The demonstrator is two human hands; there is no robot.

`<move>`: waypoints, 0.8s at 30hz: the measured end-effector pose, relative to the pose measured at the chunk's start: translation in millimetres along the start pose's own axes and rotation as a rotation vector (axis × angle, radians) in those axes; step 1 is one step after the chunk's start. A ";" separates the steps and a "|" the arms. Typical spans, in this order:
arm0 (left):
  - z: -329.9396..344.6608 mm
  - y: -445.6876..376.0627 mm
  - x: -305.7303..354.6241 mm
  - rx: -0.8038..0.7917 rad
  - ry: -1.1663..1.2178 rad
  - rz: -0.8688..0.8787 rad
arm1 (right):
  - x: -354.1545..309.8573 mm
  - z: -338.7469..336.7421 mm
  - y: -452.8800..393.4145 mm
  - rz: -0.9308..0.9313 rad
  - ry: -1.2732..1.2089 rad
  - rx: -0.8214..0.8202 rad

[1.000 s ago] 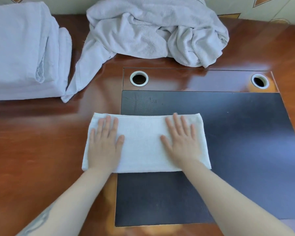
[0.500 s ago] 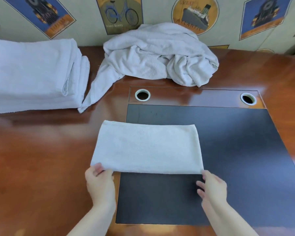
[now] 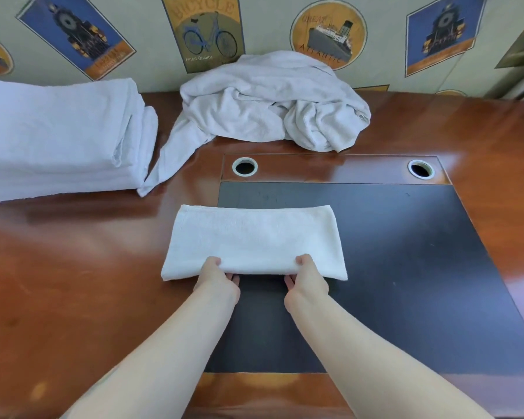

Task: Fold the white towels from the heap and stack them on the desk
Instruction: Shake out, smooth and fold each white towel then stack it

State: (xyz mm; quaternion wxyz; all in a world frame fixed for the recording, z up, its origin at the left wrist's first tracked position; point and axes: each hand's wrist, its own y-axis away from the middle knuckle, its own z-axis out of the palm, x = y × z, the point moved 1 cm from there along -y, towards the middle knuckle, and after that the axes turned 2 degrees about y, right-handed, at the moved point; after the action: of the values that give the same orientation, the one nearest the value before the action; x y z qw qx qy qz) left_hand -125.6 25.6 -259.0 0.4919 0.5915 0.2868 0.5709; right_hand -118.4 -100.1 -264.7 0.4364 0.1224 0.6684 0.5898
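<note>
The folded towel (image 3: pixel 254 241) is a plain white terry rectangle, long side running left to right, its surface smooth and its near edge a thick rounded fold; it lies flat, half on the brown desk (image 3: pixel 73 282) and half on the black inlay (image 3: pixel 406 252). Both hands hold that near edge, inward from the corners; the left hand (image 3: pixel 217 278) has its thumb on top and fingers tucked beneath, gripping the fold; the right hand (image 3: pixel 306 281) pinches it the same way. Far behind sits the rumpled heap (image 3: pixel 270 101) against the wall; at far left stands the stack (image 3: pixel 58 134) of folded towels, a loose tail of the heap touching its base; 2 cable holes (image 3: pixel 245 166) lie between heap and towel.
</note>
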 end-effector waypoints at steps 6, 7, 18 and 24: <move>-23.8 2.2 -22.6 -0.139 0.132 -0.043 | 15.8 -28.0 1.9 0.096 -0.196 -0.219; -24.3 2.2 -24.8 -0.163 0.142 -0.047 | 13.3 -29.2 0.8 0.101 -0.198 -0.269; -33.4 17.4 10.1 -0.370 0.311 -0.032 | -3.5 -20.7 27.4 -0.022 -0.168 -0.383; -17.8 60.3 91.6 -0.304 0.380 -0.058 | -17.4 34.7 107.2 -0.147 -0.015 -0.355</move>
State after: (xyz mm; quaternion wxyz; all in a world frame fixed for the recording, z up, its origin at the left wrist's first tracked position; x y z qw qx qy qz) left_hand -139.2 91.4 -170.5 0.5284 0.3845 0.3018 0.6942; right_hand -120.6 -58.8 -158.4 0.4979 -0.0013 0.5576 0.6642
